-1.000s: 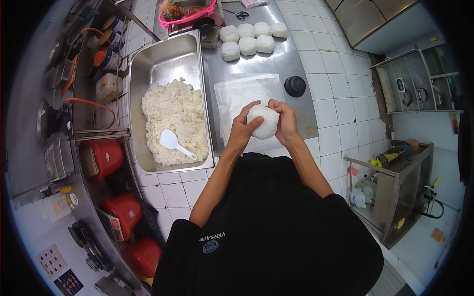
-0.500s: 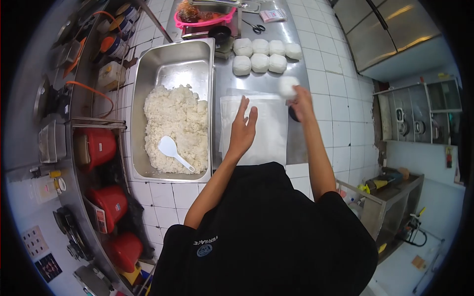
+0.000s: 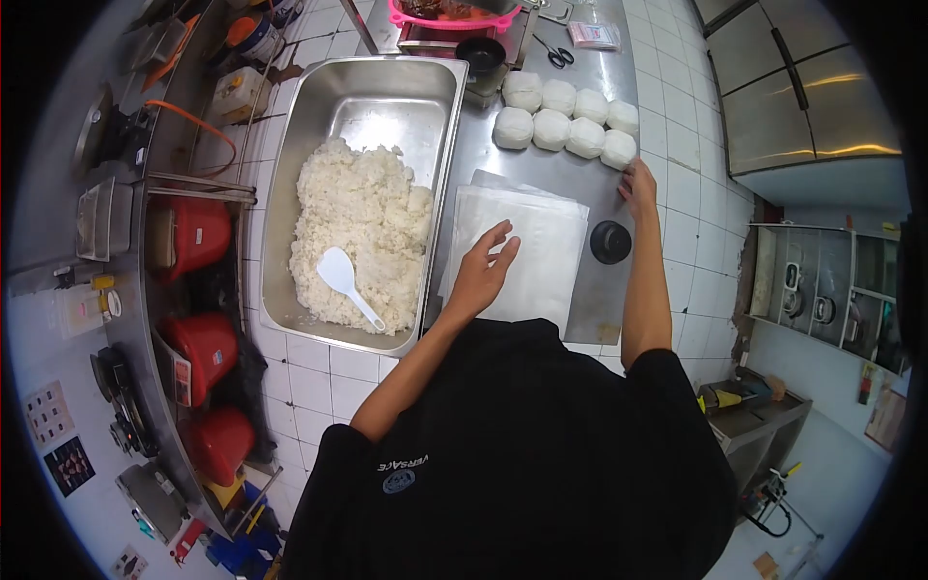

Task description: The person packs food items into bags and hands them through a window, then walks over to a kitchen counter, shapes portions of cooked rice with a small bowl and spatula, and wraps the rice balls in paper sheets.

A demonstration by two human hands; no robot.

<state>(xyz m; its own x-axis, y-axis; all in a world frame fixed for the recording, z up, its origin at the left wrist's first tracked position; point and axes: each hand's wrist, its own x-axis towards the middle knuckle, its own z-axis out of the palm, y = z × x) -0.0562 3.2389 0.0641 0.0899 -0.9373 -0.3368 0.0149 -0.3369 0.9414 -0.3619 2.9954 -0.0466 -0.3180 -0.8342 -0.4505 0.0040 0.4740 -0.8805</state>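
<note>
Two rows of white wrapped balls (image 3: pixel 551 130) stand on the steel table. My right hand (image 3: pixel 639 186) is at the near edge of the end ball (image 3: pixel 619 150) in the closer row, fingertips touching or almost touching it. Over the stack of white paper sheets (image 3: pixel 541 261) hovers my left hand (image 3: pixel 485 269), fingers apart and holding nothing. To the left, a deep steel pan (image 3: pixel 372 111) contains cooked rice (image 3: pixel 358 213), with a white paddle (image 3: pixel 338 273) lying on it. A round black object (image 3: pixel 610 242) sits right of the sheets.
Scissors (image 3: pixel 558 56) and a pink-and-white packet (image 3: pixel 594 36) lie at the table's far end. Near them are a pink basket (image 3: pixel 454 19) and a black bowl (image 3: pixel 480 52). Red bins (image 3: pixel 201 358) stand under the left counter.
The ball that both hands held now stands at the right end of the closer row. My right hand moved away with it; my left hand let go and opened. The view has shifted.
</note>
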